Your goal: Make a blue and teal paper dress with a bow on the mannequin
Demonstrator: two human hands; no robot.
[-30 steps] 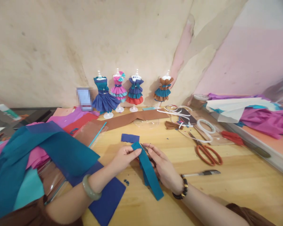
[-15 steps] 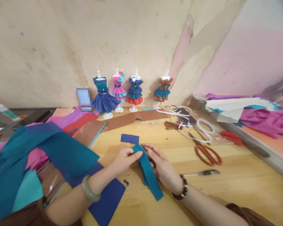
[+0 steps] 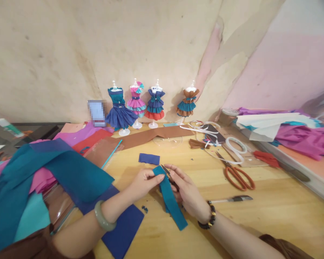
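My left hand (image 3: 150, 179) pinches the upper end of a folded teal crepe-paper strip (image 3: 169, 201) between thumb and fingers. The strip's long tail hangs down toward me, over the wooden table. In my right hand (image 3: 188, 192) is a small pair of scissors (image 3: 166, 170), its dark blades at the strip's edge beside my left thumb. My right fingers and the strip hide most of the scissors' handles. Just beyond my hands lies a short dark blue piece of crepe paper (image 3: 149, 159). Small dark scraps (image 3: 144, 209) rest on the table below my left wrist.
Orange-handled scissors (image 3: 239, 178) and a craft knife (image 3: 241, 198) lie to the right. Several mini dress forms in paper dresses (image 3: 120, 111) stand along the wall. Teal crepe paper (image 3: 78, 172) and other sheets are heaped at left. White ribbon (image 3: 236, 145) curls at back right.
The camera view has shifted very slightly. Both hands keep nearly the same pose on the strip and the scissors.
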